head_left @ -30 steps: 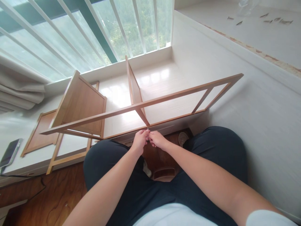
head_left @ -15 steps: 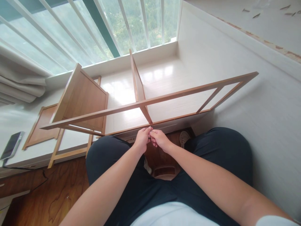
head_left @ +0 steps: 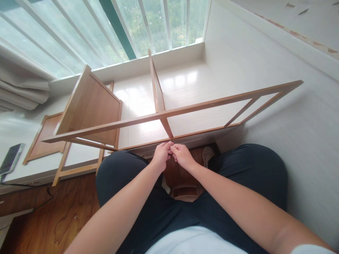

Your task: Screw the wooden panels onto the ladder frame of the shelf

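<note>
L hand: fingertips pinching a small metal fastener, too small to identify further.
R hand: grip pressing on same fastener, touching L fingertips.
Fastener: sitting at near end of divider, just below front rail of wooden frame.
Frame: lying on white platform by window.
Phone: resting far left.
</note>
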Motion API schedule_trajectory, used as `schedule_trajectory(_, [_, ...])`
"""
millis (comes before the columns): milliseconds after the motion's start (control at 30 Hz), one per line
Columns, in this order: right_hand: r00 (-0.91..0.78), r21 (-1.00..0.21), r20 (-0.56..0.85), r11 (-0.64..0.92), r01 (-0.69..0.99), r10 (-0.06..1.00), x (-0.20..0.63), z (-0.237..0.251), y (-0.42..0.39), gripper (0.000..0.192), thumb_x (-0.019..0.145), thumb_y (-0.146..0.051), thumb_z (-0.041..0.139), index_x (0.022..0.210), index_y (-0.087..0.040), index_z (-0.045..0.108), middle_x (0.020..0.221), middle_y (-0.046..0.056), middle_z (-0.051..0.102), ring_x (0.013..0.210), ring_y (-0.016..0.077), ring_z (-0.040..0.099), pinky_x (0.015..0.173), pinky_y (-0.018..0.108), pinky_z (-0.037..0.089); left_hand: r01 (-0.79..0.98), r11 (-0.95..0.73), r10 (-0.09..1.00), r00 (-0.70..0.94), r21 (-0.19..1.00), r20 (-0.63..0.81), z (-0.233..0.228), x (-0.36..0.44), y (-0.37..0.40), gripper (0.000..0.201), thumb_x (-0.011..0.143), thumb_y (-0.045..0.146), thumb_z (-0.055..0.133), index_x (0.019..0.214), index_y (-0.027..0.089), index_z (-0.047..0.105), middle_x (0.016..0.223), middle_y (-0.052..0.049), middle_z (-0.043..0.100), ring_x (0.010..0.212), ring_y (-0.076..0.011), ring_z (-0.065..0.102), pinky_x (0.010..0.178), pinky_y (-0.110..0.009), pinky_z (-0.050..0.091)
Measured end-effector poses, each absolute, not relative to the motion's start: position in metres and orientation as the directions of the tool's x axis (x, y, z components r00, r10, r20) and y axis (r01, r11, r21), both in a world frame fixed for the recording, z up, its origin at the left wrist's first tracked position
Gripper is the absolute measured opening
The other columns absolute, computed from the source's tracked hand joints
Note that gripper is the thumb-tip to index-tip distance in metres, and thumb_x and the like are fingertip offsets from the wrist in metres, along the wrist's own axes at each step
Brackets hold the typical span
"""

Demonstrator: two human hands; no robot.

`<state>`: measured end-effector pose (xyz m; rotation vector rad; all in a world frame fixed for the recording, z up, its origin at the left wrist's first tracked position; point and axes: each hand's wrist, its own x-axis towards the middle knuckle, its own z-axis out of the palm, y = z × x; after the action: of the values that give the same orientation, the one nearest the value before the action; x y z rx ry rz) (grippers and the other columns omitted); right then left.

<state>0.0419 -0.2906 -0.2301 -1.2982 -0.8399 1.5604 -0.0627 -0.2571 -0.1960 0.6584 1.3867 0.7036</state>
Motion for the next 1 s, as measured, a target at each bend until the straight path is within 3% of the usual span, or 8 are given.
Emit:
schedule_trajectory(333, [-0.214,-0.721,-0.442,-0.487,-0.492,0.871,0.039,-0.23,-0.294,0.037,0.082,-0.054,0.065,0.072,-0.021,0.052,0.049,-0.008,0.042,0.043,0.009,0.04,0.041,0.022,0.029,-0.014,0.623,0.78,0.078,0.782,-0.62,-0.2,-0.066,-0.258,0.021,0.084,0.035,0.067,0.09,0.015,0.065,0.055,0.003,0.054,0.04,-0.0095,0.051,0.042,-0.021,0.035])
schedule_trajectory(533, [-0.301,-0.621,-0.463,-0.548,-0.56,0.833,0.04,-0.228,-0.294,0.036,0.082,-0.052,0.066,0.075,-0.02,0.051,0.052,-0.008,0.043,0.045,0.0092,0.04,0.043,0.022,0.028,-0.017,0.633,0.773,0.068,0.774,-0.631,-0.191,-0.064,-0.259,0.017,0.085,0.032,0.065,0.089,0.015,0.065,0.053,0.005,0.051,0.038,-0.0088,0.05,0.042,-0.02,0.038])
schedule_trajectory(867, [-0.253,-0.671,-0.462,-0.521,-0.527,0.85,0.034,-0.232,-0.297,0.038,0.082,-0.054,0.067,0.074,-0.02,0.051,0.048,-0.008,0.045,0.041,0.0082,0.039,0.041,0.022,0.027,-0.001,0.633,0.77,0.096,0.774,-0.63,-0.195,-0.066,-0.26,0.025,0.083,0.039,0.069,0.09,0.016,0.062,0.048,0.006,0.047,0.034,-0.0141,0.049,0.037,-0.026,0.043])
schedule_trajectory(1000, [-0.239,-0.7,-0.458,-0.513,-0.497,0.856,0.034,-0.232,-0.296,0.037,0.083,-0.053,0.065,0.074,-0.02,0.053,0.047,-0.008,0.046,0.039,0.0081,0.038,0.04,0.022,0.026,0.023,0.604,0.792,0.089,0.797,-0.603,-0.198,-0.068,-0.26,0.02,0.085,0.034,0.065,0.091,0.015,0.063,0.049,0.004,0.051,0.036,-0.0121,0.051,0.039,-0.021,0.038])
